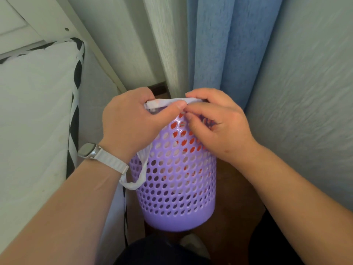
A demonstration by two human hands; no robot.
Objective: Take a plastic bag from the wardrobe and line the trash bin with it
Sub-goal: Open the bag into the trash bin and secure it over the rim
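Observation:
A purple perforated trash bin (177, 192) stands on the brown floor between a mattress and a wall. A white plastic bag (162, 103) sits inside it; red print shows through the holes. My left hand (131, 123), with a watch on its wrist, grips the bag's rolled edge at the bin's top rim. My right hand (215, 123) pinches the same edge beside it, fingers curled over the rim. One bag handle (140, 173) hangs in a loop down the bin's left side. The rim itself is mostly hidden by my hands.
A white mattress (34, 121) with black-and-white trim fills the left. A blue curtain (225, 46) hangs behind the bin, and a textured wall (305, 92) closes the right. My dark-clothed knee (162, 251) is below the bin.

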